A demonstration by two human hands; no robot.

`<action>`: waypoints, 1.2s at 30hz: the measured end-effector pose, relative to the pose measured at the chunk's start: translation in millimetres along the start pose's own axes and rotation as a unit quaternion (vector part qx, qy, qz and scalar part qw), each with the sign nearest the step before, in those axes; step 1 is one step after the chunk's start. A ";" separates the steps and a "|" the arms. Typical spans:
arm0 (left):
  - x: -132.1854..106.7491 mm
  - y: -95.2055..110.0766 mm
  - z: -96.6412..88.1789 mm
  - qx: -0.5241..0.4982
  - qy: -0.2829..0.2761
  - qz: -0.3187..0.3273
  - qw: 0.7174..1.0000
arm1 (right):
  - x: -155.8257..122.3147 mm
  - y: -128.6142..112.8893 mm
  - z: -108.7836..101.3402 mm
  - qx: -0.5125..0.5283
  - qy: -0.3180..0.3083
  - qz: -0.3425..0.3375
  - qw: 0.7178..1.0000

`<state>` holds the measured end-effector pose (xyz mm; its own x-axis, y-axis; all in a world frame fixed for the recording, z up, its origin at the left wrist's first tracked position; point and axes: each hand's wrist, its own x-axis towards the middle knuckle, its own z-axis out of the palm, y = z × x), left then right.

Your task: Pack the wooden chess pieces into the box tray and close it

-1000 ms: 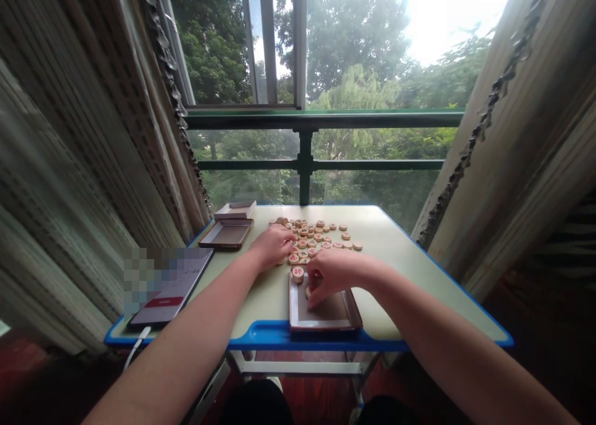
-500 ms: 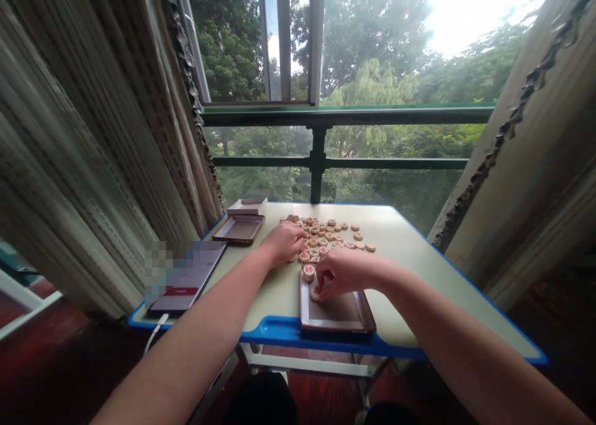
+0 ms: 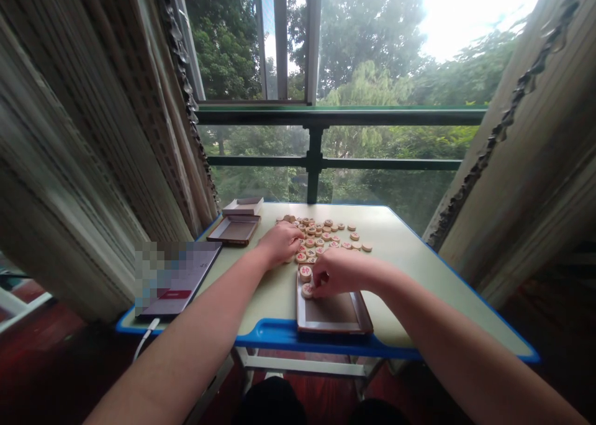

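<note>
Red marks the xiangqi piece (image 3: 306,291) in the box tray (image 3: 333,326) at the table's (image 3: 405,269) near edge, where a brush from the right hand (image 3: 339,269) could skew it; whether that or the left hand (image 3: 280,242) pinches anything is unclear.

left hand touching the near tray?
Apart. The head view shows pale tabletop between the left hand and the left rim of the near tray.
</note>
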<state>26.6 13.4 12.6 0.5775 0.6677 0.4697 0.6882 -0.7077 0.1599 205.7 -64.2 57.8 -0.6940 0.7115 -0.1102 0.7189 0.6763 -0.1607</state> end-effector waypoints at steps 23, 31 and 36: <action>-0.3 1.5 -2.2 0.001 -0.010 -0.005 1.000 | 5.3 2.0 3.1 -0.010 0.047 -0.030 0.998; 0.3 4.7 -4.9 0.008 -0.015 -0.010 1.000 | 6.6 4.7 5.9 -0.013 0.061 -0.040 0.997; 0.3 3.8 -3.7 0.006 -0.010 -0.008 1.000 | 5.9 3.8 4.6 -0.006 0.049 -0.043 0.998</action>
<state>27.7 10.1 16.6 0.5752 0.6833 0.4497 0.7027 -0.6942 0.1560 204.2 -58.3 52.0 -0.7456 0.6664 0.0006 0.6585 0.7368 -0.1535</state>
